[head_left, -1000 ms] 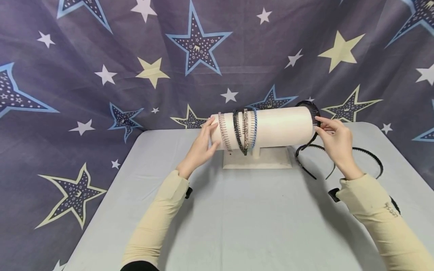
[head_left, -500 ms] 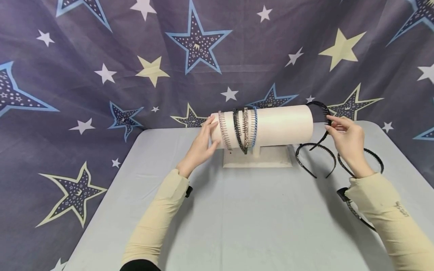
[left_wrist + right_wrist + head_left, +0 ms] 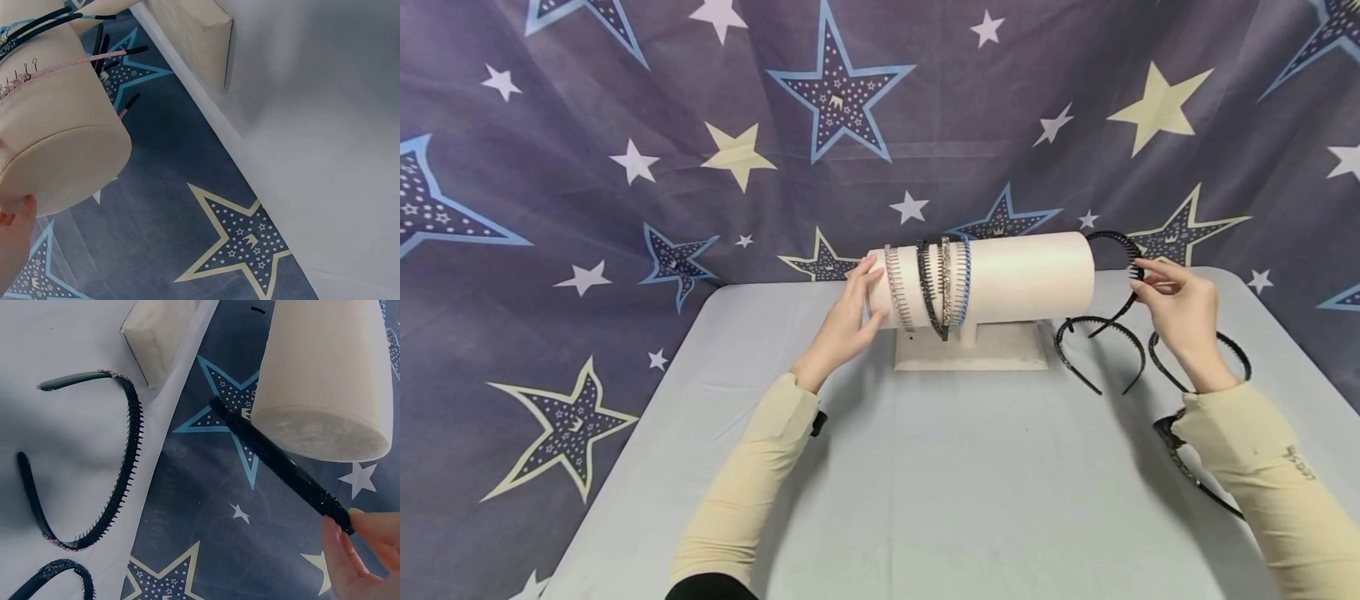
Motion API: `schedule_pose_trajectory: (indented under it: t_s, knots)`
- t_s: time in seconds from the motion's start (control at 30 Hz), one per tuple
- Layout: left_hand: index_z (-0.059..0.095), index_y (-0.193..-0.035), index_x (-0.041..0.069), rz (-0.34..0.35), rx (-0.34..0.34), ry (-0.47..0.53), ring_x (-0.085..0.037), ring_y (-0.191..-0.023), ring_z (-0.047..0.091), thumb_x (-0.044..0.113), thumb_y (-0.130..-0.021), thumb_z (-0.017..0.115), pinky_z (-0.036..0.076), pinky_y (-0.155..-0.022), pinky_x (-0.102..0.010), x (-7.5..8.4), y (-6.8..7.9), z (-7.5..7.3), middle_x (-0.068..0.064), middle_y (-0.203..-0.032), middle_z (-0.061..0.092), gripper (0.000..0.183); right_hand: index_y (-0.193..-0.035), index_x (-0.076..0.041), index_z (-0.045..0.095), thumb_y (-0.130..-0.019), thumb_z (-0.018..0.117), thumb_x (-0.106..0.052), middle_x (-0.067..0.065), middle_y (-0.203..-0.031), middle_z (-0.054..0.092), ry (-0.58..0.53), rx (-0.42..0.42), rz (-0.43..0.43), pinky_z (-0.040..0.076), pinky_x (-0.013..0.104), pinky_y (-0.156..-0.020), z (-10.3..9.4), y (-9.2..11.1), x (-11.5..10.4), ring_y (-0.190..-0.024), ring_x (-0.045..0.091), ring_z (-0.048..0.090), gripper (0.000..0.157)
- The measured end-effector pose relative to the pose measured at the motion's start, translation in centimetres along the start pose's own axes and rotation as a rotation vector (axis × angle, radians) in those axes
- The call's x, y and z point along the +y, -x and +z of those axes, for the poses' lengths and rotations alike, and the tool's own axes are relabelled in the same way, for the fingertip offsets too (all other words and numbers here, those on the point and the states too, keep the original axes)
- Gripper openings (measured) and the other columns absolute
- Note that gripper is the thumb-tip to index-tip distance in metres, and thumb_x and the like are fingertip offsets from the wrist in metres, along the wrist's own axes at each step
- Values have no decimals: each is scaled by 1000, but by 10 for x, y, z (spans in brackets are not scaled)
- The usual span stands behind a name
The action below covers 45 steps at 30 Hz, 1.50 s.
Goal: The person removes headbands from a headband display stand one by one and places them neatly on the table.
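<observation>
A cream padded roll (image 3: 1030, 279) lies level on its stand (image 3: 970, 350). Several headbands sit round its left half, among them a pink one (image 3: 895, 287), a black one (image 3: 927, 287) and a blue one (image 3: 966, 279). My left hand (image 3: 841, 325) rests on the roll's left end with spread, fairly straight fingers; in the left wrist view a fingertip touches the flat end face. Just off the right end, my right hand (image 3: 1183, 312) pinches a black toothed headband (image 3: 1112, 237) between thumb and fingers. The right wrist view shows that headband (image 3: 275, 459) apart from the roll.
On the grey cloth-covered table (image 3: 955, 483) at the right lie a black headband (image 3: 1105, 322), another (image 3: 1232, 346) partly behind my right arm, and a dark one with a bow (image 3: 1183, 467) under my sleeve. A star-patterned curtain (image 3: 587, 158) hangs behind.
My right hand has drawn the black headband off the roll's right end and moved it rightward, apart from it. The left hand stays in place.
</observation>
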<state>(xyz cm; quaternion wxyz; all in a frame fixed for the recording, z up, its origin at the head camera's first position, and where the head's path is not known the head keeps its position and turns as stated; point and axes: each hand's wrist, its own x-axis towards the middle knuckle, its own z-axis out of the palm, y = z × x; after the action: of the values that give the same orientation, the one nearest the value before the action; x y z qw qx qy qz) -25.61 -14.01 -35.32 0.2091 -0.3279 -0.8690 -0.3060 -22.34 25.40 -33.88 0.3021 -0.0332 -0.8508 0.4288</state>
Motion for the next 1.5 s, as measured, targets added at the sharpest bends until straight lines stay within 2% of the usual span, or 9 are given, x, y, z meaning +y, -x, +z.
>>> schedule_pose_trajectory:
  t_s: [0.2,0.37,0.7,0.83,0.9,1.1,1.27,1.5]
  knots:
    - [34,-126,-8,-4,3,0,-31,-132,17,2,-80,57,17,-109,-30,-1,0,0,-16,-141,22,52,-109,3,61,-80,61,-4,-28,-65,47,-36,-52,18,38,0,-52,-7,0,6,-58,-20,47,30]
    - [34,-126,-7,-9,-1,0,-31,-132,17,2,-80,57,17,-109,-30,0,0,0,-16,-141,22,52,-112,7,57,-81,59,-5,-30,-64,47,-59,-109,15,39,0,-52,-16,1,13,-56,-19,48,33]
    - [34,-126,-7,-18,-8,3,-26,-133,14,3,-81,56,16,-109,-28,1,0,0,-15,-142,21,51,-112,7,57,-80,59,-3,-37,-61,49,-80,-172,56,39,0,-51,-28,7,26,-55,-18,51,34]
    - [34,-126,-7,-17,-5,0,-29,-132,16,2,-81,56,16,-109,-29,1,0,0,-16,-141,22,51,-112,-1,60,-80,59,-5,-38,-61,49,-83,-195,79,37,3,-45,-33,9,30,-54,-17,51,32]
    - [35,-126,-7,-17,-4,1,-30,-132,16,2,-80,56,16,-109,-29,1,0,0,-16,-141,22,51,-110,-12,62,-80,60,-6,-36,-61,50,-83,-206,93,36,6,-43,-36,11,32,-54,-16,52,31]
    - [34,-127,-7,-21,-9,4,-23,-134,13,3,-81,56,16,-109,-28,2,0,-1,-15,-142,22,51,-91,-32,64,-80,63,-8,-25,-62,59,-158,-255,126,39,8,-42,-42,15,37,-53,-9,57,27]
    - [34,-126,-7,-15,-5,3,-28,-133,15,3,-81,56,16,-109,-29,2,0,0,-16,-141,22,51,-87,-36,64,-79,63,-5,-19,-63,63,-194,-278,114,43,4,-48,-45,19,42,-52,-7,58,32]
    - [35,-125,-8,1,3,1,-33,-131,18,2,-80,57,16,-109,-29,1,0,0,-17,-141,23,51,-88,-39,61,-80,63,-11,-25,-63,61,-135,-314,125,42,1,-53,-52,24,47,-52,-8,57,29]
